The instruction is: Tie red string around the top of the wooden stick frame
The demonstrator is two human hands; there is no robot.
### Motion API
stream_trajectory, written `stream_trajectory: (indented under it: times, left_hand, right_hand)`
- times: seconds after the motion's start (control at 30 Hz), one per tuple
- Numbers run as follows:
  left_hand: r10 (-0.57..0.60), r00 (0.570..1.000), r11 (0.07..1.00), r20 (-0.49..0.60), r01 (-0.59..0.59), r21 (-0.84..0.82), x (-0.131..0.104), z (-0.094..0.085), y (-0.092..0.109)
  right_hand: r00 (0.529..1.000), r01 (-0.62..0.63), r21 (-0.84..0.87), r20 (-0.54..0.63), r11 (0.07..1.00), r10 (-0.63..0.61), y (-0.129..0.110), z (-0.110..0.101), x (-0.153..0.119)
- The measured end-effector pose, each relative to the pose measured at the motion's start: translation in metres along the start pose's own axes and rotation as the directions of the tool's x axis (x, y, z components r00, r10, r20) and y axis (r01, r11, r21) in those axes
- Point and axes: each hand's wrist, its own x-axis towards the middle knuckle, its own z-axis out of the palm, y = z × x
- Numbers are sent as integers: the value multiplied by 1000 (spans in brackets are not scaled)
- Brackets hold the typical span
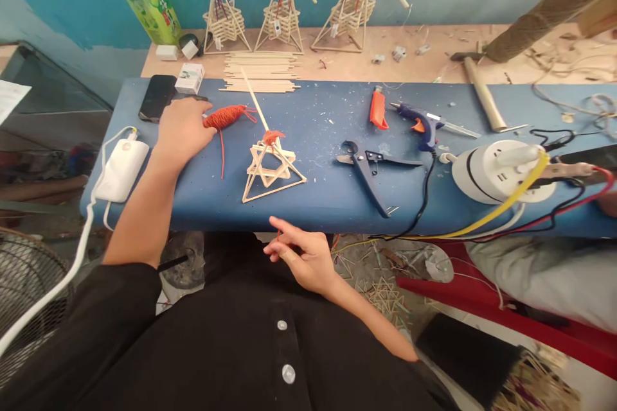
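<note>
My left hand reaches over the left part of the blue table, its fingers wrapped round the left end of a bundle of orange yarn. A loose strand hangs down from the bundle. To its right stands a small stick frame with a star-shaped middle, an orange tie on top and one long stick pointing up. Below the table's front edge is my right hand, palm partly up, index finger stretched out. A short bit of orange strand shows at its fingers, which are bent toward the thumb.
Cutting pliers, an orange cutter, a glue gun and a white power socket lie right. Three finished frames and a row of sticks stand behind. A phone and power bank are left.
</note>
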Motion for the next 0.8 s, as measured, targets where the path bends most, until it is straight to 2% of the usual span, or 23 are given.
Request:
stream_trajectory:
  times: [0.07, 0.1, 0.17, 0.23, 0.27, 0.33, 0.43, 0.57, 0.67, 0.73, 0.8]
  left_hand:
    - [-65, 990, 991, -128, 49, -125, -36, -9, 14]
    - [-43, 988, 977, -146, 10, -215, -56, -11, 23]
    - [136, 987, 891, -85, -159, -426, -94, -12, 41]
    - [280, 959, 736, -37, -240, -633, -124, -4, 60]
    - [293, 955, 654, -43, -233, -719, -135, 1, 69]
    - [277, 947, 495, -159, -283, -822, -146, 14, 84]
    - [185, 928, 387, -323, -371, -844, -147, 31, 95]
    - [151, 916, 377, -372, -401, -835, -141, 37, 91]
    - [147, 932, 485, -333, -361, -797, -138, 31, 81]
    - [138, 953, 568, -269, -298, -767, -135, 24, 73]
    - [161, 969, 610, -186, -246, -753, -131, 17, 65]
  right_hand:
    - [992, -100, 31, -69, 995, 102, -5, 2, 1]
    - [986, -121, 44, -108, 992, 125, -8, 3, 3]
    - [979, -104, 40, -174, 994, 110, -16, 3, 10]
    - [979, -34, -46, -200, 998, 25, -25, 2, 20]
    - [981, 17, -122, -190, 992, -40, -29, 1, 25]
    - [976, 135, -298, -127, 945, -180, -37, -1, 35]
    - [951, 248, -480, -46, 841, -307, -45, 1, 45]
    - [942, 259, -526, -49, 810, -333, -48, 4, 49]
    - [949, 256, -532, -23, 807, -316, -50, 1, 51]
    - [955, 237, -557, -14, 796, -295, -52, -5, 54]
    - [962, 215, -578, -13, 787, -273, -55, -14, 59]
